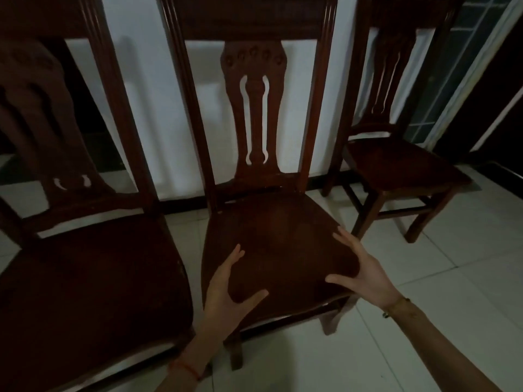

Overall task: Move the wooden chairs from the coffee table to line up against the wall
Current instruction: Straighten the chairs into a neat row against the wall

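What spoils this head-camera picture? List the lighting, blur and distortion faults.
Head view: dim light, so the dark seat of the middle chair shows little grain; the left chair is smeared by blur, its back splat soft; wide-angle bending tilts the right chair and the window frame; the left hand and right hand, both open over the seat, are reasonably sharp; faint shadows fall on the wall.

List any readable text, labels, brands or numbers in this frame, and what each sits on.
None readable. The middle chair, left chair and right chair show only carved wood, no lettering. The wall, floor tiles and both wrist bands carry no visible text.
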`<state>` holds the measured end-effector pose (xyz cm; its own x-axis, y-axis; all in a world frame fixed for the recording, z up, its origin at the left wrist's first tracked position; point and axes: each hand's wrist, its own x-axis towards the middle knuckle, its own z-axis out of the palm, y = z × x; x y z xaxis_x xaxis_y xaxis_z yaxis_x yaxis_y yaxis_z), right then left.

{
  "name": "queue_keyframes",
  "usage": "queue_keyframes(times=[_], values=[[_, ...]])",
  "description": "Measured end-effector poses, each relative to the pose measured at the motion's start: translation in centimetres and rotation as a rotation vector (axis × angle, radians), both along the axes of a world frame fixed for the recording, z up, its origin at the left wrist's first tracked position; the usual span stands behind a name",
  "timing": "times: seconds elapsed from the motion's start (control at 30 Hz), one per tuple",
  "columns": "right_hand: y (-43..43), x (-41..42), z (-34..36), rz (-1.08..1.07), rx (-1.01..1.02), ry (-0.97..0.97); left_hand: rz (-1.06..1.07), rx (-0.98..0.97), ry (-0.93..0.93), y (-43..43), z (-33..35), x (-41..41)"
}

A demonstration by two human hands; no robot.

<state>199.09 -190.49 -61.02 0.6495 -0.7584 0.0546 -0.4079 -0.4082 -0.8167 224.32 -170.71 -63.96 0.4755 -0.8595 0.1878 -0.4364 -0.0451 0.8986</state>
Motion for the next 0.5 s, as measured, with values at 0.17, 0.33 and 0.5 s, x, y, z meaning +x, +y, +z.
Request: queue_keyframes(times=[0.17,0.33,0.5], values=[[0.0,-0.2,-6.8,0.071,-0.196,0.108,0.013,0.037,-0.163,2.0,-6.3,0.4],[-0.1,-0.1,-9.4,0.089,-0.251,0.148,0.076,0.098,-0.321,3.2,-8.6,1.1],[-0.7,-0.3,-10.0,0.048,-0.267,0.107,0.069,-0.012,-0.304,2.5,-9.5,1.2]])
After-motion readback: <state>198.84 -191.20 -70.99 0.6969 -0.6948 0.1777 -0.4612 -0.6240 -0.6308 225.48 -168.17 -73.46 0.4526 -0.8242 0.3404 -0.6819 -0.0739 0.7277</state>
